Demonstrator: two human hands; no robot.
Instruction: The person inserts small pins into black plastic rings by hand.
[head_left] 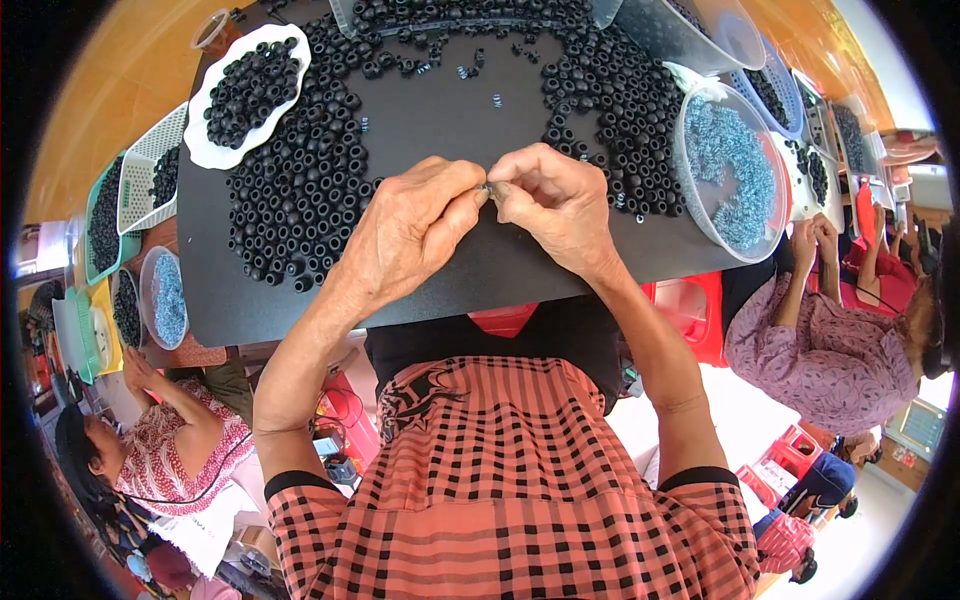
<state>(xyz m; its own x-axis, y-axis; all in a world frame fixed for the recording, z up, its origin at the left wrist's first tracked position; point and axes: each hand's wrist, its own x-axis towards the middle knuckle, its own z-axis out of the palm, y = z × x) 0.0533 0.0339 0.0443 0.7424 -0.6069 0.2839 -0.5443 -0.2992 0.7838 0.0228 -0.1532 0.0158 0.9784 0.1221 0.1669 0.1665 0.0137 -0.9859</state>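
Note:
Above the dark table, my left hand [408, 228] and my right hand [560, 208] meet fingertip to fingertip. Both are closed in a pinch around something tiny at their tips; the fingers hide most of it, so its kind cannot be told. Small black round plastic pieces with a hole [300, 200] lie in a dense spread to the left of my hands. More such black pieces [640, 150] cover the table on the right. A few small bluish metal springs [497, 101] lie loose beyond my fingers.
A round clear tub [735, 180] of blue springs stands at the right edge. At the far left, a white scalloped plate [222, 152] holds black pieces. Clear bins [690, 40] sit at the back. Other people [820, 350] work at tables on both sides.

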